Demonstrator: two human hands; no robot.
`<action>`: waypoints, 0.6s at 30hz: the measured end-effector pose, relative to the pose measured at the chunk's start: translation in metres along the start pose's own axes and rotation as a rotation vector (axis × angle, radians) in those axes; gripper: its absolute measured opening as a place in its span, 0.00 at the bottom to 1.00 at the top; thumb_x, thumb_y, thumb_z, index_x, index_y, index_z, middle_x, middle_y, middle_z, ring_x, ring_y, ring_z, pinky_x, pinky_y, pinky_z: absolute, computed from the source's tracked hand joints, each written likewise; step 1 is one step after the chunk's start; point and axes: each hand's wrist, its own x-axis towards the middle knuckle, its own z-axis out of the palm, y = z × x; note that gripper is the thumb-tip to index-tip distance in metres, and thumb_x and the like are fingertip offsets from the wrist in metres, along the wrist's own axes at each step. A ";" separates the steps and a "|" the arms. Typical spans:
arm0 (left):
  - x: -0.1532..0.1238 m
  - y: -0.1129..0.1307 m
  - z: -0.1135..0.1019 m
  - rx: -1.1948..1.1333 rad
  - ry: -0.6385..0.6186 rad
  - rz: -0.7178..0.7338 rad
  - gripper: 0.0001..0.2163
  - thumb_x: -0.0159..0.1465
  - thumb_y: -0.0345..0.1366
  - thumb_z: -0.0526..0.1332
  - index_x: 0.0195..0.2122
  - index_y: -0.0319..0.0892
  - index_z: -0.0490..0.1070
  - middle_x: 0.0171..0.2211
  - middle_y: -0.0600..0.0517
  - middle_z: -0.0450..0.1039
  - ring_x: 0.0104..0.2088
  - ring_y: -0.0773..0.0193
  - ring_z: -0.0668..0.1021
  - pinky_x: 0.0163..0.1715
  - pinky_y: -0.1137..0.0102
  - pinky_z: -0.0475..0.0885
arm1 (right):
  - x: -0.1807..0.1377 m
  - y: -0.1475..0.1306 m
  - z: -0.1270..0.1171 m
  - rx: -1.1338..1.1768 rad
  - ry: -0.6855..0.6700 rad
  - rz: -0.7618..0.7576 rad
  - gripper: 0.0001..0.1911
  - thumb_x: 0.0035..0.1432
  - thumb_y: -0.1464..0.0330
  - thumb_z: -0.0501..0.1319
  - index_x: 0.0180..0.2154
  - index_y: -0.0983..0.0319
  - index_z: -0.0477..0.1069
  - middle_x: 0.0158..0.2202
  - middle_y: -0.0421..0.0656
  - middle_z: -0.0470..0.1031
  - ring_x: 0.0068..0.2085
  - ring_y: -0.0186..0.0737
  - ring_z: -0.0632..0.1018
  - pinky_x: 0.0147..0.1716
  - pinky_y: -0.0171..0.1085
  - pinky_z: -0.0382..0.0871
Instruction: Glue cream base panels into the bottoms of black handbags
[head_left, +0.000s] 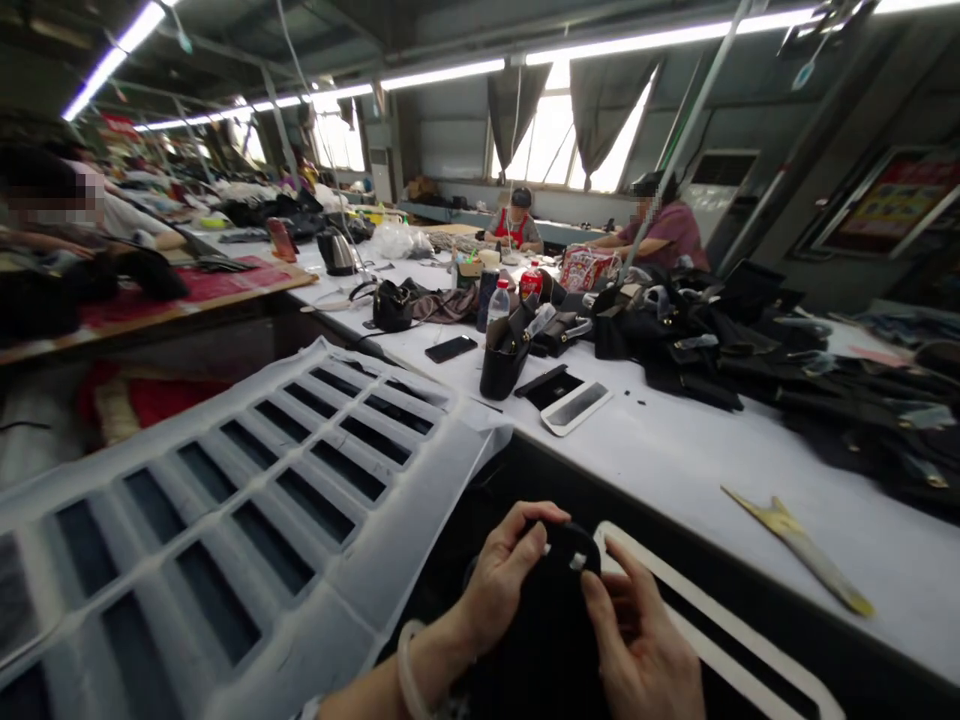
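Between my two hands is a black piece of soft-looking material (561, 556) with a rounded upper edge and two small white bits on it. My left hand (501, 568) pinches its left side, thumb on the near face. On the right side, my right hand (637, 632) has its thumb against the edge, with the fingers partly behind it. The lower end of the piece blends into the dark area below, so I cannot tell where it stops. Beside and behind my right hand lies a long white frame (720, 630) with a slot, partly covered by the fingers.
A pale plastic tray (330, 590) with several slots lies at left. On the white table (675, 450) are a yellowed scraper-like tool (799, 550), a phone (451, 348), a black holder (501, 368), a bottle (498, 302) and heaped black pieces (705, 350). Other people work further back.
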 end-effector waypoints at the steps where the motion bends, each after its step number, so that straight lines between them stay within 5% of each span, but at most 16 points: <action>1: -0.001 0.000 0.000 -0.004 -0.003 -0.001 0.13 0.70 0.43 0.54 0.47 0.42 0.73 0.49 0.47 0.73 0.51 0.56 0.73 0.55 0.65 0.64 | 0.003 -0.002 -0.004 -0.003 -0.011 -0.066 0.30 0.60 0.48 0.58 0.59 0.55 0.67 0.42 0.44 0.80 0.34 0.41 0.81 0.27 0.33 0.75; 5: -0.002 -0.001 0.001 0.000 -0.027 0.019 0.13 0.71 0.42 0.53 0.48 0.43 0.73 0.50 0.48 0.73 0.53 0.56 0.72 0.57 0.64 0.63 | 0.015 -0.004 -0.005 -0.109 0.041 -0.369 0.22 0.65 0.57 0.57 0.60 0.51 0.67 0.58 0.43 0.71 0.55 0.45 0.75 0.47 0.40 0.76; 7: -0.001 -0.001 0.003 0.024 -0.035 0.035 0.13 0.71 0.42 0.52 0.47 0.43 0.73 0.49 0.48 0.73 0.54 0.56 0.72 0.57 0.64 0.63 | 0.018 -0.002 -0.001 -0.149 0.097 -0.483 0.20 0.66 0.61 0.58 0.58 0.51 0.68 0.58 0.41 0.71 0.56 0.43 0.74 0.52 0.41 0.73; 12: 0.004 0.006 0.002 0.065 -0.053 0.049 0.11 0.71 0.42 0.54 0.44 0.43 0.72 0.48 0.48 0.74 0.52 0.57 0.74 0.55 0.64 0.65 | 0.020 0.003 0.007 -0.170 0.210 -0.728 0.16 0.64 0.70 0.61 0.53 0.55 0.73 0.55 0.41 0.74 0.57 0.43 0.71 0.55 0.41 0.68; 18: 0.007 0.003 0.001 0.153 -0.074 0.072 0.17 0.72 0.47 0.49 0.43 0.42 0.71 0.45 0.47 0.76 0.47 0.58 0.77 0.48 0.65 0.68 | 0.023 0.005 0.013 -0.138 0.319 -0.849 0.15 0.61 0.77 0.61 0.46 0.56 0.77 0.45 0.39 0.80 0.53 0.47 0.75 0.49 0.44 0.72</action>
